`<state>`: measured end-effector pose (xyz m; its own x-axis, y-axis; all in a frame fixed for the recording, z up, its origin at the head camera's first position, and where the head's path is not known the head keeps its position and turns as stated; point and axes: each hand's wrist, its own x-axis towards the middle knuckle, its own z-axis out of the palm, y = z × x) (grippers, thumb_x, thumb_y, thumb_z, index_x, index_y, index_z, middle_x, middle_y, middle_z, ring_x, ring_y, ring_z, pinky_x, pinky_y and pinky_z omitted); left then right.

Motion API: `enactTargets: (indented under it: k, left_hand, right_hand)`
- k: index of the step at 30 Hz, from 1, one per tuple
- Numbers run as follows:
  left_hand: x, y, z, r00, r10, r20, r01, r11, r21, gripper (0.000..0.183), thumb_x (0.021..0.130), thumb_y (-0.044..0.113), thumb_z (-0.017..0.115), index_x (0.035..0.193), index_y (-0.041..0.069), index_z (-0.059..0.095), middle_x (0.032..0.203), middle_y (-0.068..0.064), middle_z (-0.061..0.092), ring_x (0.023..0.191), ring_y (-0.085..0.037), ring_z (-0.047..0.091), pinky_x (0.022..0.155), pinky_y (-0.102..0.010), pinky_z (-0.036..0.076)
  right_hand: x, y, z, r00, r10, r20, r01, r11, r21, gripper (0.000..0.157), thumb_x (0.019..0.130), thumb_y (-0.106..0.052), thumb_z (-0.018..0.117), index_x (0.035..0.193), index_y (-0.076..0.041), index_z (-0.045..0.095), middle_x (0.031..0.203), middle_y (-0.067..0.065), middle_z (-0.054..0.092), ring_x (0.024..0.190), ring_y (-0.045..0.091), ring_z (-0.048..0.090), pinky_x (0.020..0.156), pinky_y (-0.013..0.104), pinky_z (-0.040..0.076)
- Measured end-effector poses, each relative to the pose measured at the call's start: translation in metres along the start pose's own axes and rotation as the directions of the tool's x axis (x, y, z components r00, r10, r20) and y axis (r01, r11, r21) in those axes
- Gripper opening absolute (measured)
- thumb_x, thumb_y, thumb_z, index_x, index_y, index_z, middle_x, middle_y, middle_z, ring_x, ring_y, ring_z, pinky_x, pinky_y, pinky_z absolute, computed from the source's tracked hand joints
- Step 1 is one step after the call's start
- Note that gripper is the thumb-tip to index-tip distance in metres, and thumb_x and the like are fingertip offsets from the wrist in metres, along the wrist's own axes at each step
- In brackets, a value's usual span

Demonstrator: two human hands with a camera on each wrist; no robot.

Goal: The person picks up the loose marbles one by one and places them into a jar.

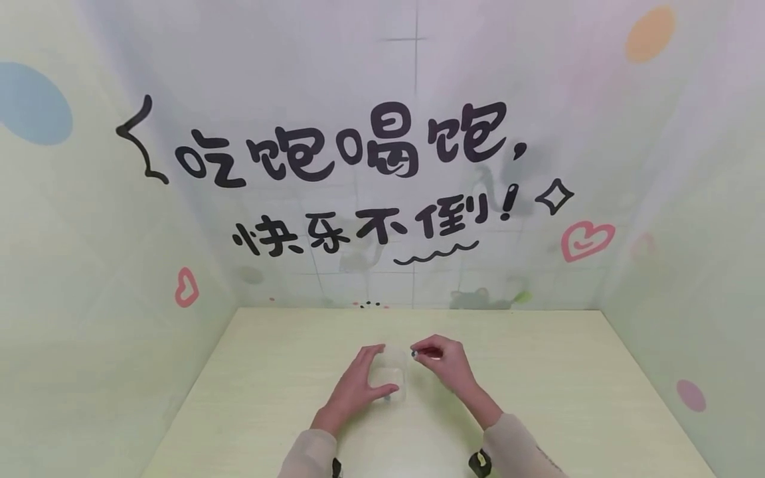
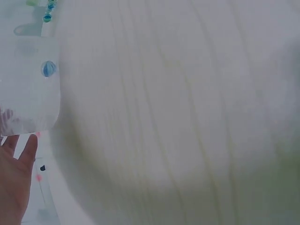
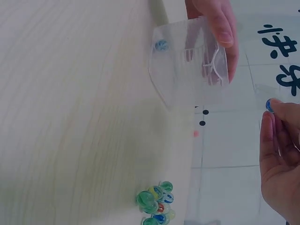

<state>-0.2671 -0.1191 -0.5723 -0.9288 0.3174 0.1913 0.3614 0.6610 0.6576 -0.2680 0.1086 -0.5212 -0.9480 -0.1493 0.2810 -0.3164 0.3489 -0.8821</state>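
A small, glassy marble with blue colouring (image 3: 269, 105) is pinched between the thumb and fingertips of the right hand (image 1: 445, 364); it is held up off the pale, wood-grained tabletop (image 1: 269, 372), just beside a clear, box-shaped plastic container (image 1: 394, 372). Much of this marble is covered by the fingers, so its full pattern cannot be made out. The container is gripped by the left hand (image 1: 358, 384), with the thumb and fingers curved round its wall. Its edges are faint against the tabletop, and its near side is partly hidden by the left thumb in the head view.

Through the clear wall, 1 blue-streaked marble (image 3: 161, 45) is seen low in the container. A cluster of green, blue, yellow and red glass marbles (image 3: 156, 204) is shown on the tabletop in the right wrist view, cut off by the lower border; its exact count cannot be told. In the left wrist view, both the container and the left hand are cut off by the left border.

The far edge of the tabletop is met by a whitish wall with black lettering (image 1: 388, 66). Broad stretches of tabletop are left on both sides of the hands. At the bottom of the head view, 2 light sleeves (image 1: 307, 455) are cut off.
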Motion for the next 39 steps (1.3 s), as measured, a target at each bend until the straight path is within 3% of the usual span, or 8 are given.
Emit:
enactTargets:
  k: [9,13,18,20,25,32,39]
  left_hand:
    - [-0.001,0.005,-0.016,0.996,-0.035,0.078,0.025,0.993,0.118,0.105,0.076,0.057,0.079,0.157,0.015,0.027,0.159,-0.010,0.035,0.145,-0.034,0.037,0.109,-0.055,0.044]
    - [0.000,0.013,-0.030,0.995,-0.001,0.104,-0.020,0.978,0.207,0.102,0.074,0.055,0.082,0.154,0.012,0.036,0.156,-0.010,0.039,0.141,-0.033,0.043,0.107,-0.052,0.046]
    - [0.002,0.025,-0.047,0.991,0.034,0.131,-0.080,0.928,0.365,0.086,0.075,0.050,0.084,0.144,0.010,0.051,0.142,-0.005,0.050,0.123,-0.026,0.057,0.094,-0.044,0.054]
    - [0.003,0.029,-0.051,0.989,0.033,0.143,-0.086,0.918,0.387,0.082,0.075,0.048,0.084,0.141,0.010,0.055,0.138,-0.004,0.052,0.119,-0.025,0.059,0.091,-0.042,0.055]
    - [0.003,0.036,-0.055,0.987,-0.004,0.159,-0.048,0.945,0.324,0.077,0.078,0.042,0.084,0.141,0.008,0.055,0.140,-0.007,0.053,0.123,-0.029,0.057,0.092,-0.046,0.055]
    - [0.001,0.028,-0.053,0.987,-0.076,0.139,0.053,0.986,0.159,0.076,0.078,0.028,0.086,0.143,0.008,0.052,0.147,-0.010,0.050,0.133,-0.034,0.051,0.106,-0.050,0.047]
    - [0.001,0.022,-0.053,0.986,-0.081,0.145,0.069,0.994,0.079,0.073,0.077,0.027,0.087,0.140,0.007,0.054,0.143,-0.012,0.053,0.121,-0.035,0.060,0.098,-0.050,0.053]
  right_hand:
    - [-0.006,0.001,0.015,0.995,-0.086,0.052,0.090,0.993,-0.076,0.011,0.086,-0.001,0.074,0.096,-0.007,0.076,0.093,0.007,0.076,0.084,0.018,0.073,0.076,0.017,0.057]
    - [-0.008,-0.001,0.018,0.994,-0.084,0.063,0.090,0.991,-0.097,0.011,0.087,-0.002,0.074,0.096,-0.007,0.076,0.094,0.007,0.075,0.085,0.019,0.073,0.076,0.017,0.057]
    - [-0.010,-0.002,0.021,0.995,-0.062,0.073,0.071,0.991,-0.112,0.011,0.087,-0.001,0.073,0.096,-0.007,0.076,0.093,0.006,0.075,0.083,0.015,0.072,0.075,0.016,0.056]
    - [-0.010,-0.001,0.022,0.995,-0.058,0.079,0.067,0.991,-0.112,0.011,0.086,0.000,0.073,0.096,-0.006,0.076,0.092,0.006,0.075,0.082,0.014,0.071,0.075,0.016,0.056]
    - [-0.012,0.000,0.024,0.994,-0.059,0.089,0.069,0.991,-0.111,0.012,0.086,0.001,0.073,0.096,-0.006,0.075,0.092,0.007,0.074,0.081,0.013,0.070,0.075,0.017,0.056]
    - [-0.015,0.001,0.026,0.994,-0.043,0.100,0.053,0.993,-0.106,0.011,0.087,0.000,0.073,0.098,-0.003,0.075,0.094,0.008,0.074,0.082,0.014,0.070,0.076,0.018,0.056]
    - [-0.016,0.002,0.027,0.995,-0.038,0.097,0.049,0.992,-0.117,0.011,0.087,0.000,0.073,0.097,-0.005,0.075,0.094,0.007,0.074,0.082,0.015,0.071,0.076,0.017,0.056]
